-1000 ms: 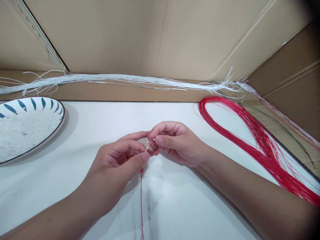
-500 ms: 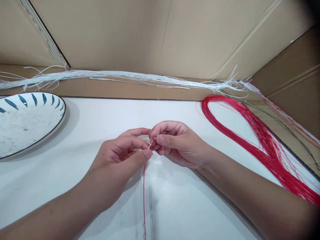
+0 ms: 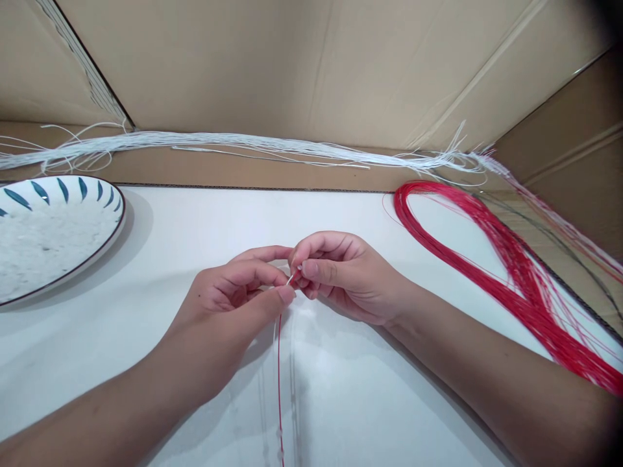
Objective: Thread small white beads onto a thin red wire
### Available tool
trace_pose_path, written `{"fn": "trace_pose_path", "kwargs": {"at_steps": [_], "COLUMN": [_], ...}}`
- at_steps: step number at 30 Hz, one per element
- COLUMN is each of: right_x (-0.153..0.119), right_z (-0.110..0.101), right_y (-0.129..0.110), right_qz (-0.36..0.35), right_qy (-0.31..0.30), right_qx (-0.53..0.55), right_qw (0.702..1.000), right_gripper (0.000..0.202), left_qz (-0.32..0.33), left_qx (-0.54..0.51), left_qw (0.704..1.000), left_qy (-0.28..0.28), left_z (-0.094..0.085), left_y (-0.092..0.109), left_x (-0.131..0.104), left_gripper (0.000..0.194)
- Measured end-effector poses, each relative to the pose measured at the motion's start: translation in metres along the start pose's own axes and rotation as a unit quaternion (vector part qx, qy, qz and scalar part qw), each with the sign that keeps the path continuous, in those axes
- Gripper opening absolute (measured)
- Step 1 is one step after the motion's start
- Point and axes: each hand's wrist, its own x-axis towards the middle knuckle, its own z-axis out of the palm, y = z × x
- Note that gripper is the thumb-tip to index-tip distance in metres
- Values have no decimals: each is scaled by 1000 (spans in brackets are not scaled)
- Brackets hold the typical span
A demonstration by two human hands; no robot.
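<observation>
L hand (image 3: pixel 243 298) grip narrow, thumb + index pinching white cord (image 3: pixel 291 279); R hand (image 3: pixel 335 275) grip closed on tiny bead-like bit (image 3: pixel 300 267), red cord (image 3: pixel 280 383) hanging below hands over white counter (image 3: pixel 204 240), cardboard wall (image 3: pixel 233 65) behind, plate (image 3: pixel 58 240) left, red bundle (image 3: pixel 452 275) right

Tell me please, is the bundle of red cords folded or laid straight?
Folded: the bundle of red cords curves back on itself in a loop on the white tabletop.
</observation>
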Motion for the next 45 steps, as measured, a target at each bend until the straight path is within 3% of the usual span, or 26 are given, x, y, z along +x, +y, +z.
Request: {"fn": "trace_pose_path", "kwargs": {"at_steps": [12,19,35,45], "right_x": [0,0,1,-1], "right_z": [3,0,-2,-7], "right_y": [1,4,6,7], "right_qz": [-16,-23,-32,-68], "right_qy": [16,23,-2,-27], "right_qx": [-32,-60,-25,-84], "right_qw": [999,998,999,994], "right_gripper": [4,7,10,12], "left_qz": [0,34,81,103], "left_qx": [-14,98,127,196], "left_qw": [1000,993,986,972], "left_qy": [5,57,65,81], "left_z": [1,5,5,6], "left_y": [2,8,8,7], "left_x": [-1,-2,-3,-4], "left_gripper": [16,15,14,15]}}
